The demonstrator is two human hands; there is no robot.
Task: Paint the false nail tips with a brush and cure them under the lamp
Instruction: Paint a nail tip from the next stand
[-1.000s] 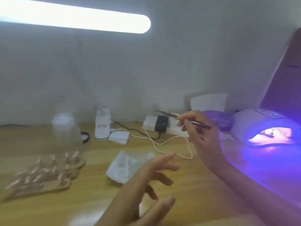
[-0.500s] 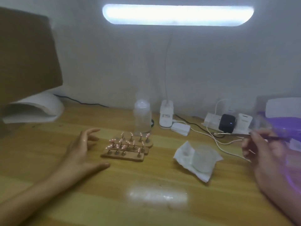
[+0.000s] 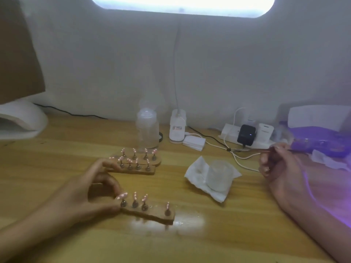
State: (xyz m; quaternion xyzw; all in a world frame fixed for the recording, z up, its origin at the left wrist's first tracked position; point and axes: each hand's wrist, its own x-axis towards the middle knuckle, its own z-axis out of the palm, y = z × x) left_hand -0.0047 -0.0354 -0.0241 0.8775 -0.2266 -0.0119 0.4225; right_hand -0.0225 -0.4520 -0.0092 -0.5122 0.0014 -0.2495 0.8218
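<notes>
My left hand (image 3: 89, 188) grips the left end of a wooden strip (image 3: 152, 213) that carries several pink nail tips on small stands, low over the table's front middle. Two more wooden strips (image 3: 136, 164) with nail tips lie just behind it. My right hand (image 3: 277, 166) pinches a thin brush (image 3: 252, 149) that points left, its tip over the white cable. A purple glow at the right edge (image 3: 319, 141) marks the lit curing lamp, mostly out of frame.
A small clear jar on a white tissue (image 3: 218, 177) sits between my hands. Behind stand a clear bottle (image 3: 147, 130), a desk-lamp base (image 3: 177, 128), a power strip with plugs (image 3: 247, 134) and loose cables. A second white lamp (image 3: 20, 120) sits far left.
My left hand has moved right from the bare table and taken one wooden strip, drawing it toward me. The view has dropped and shifted a little; my right hand keeps the brush.
</notes>
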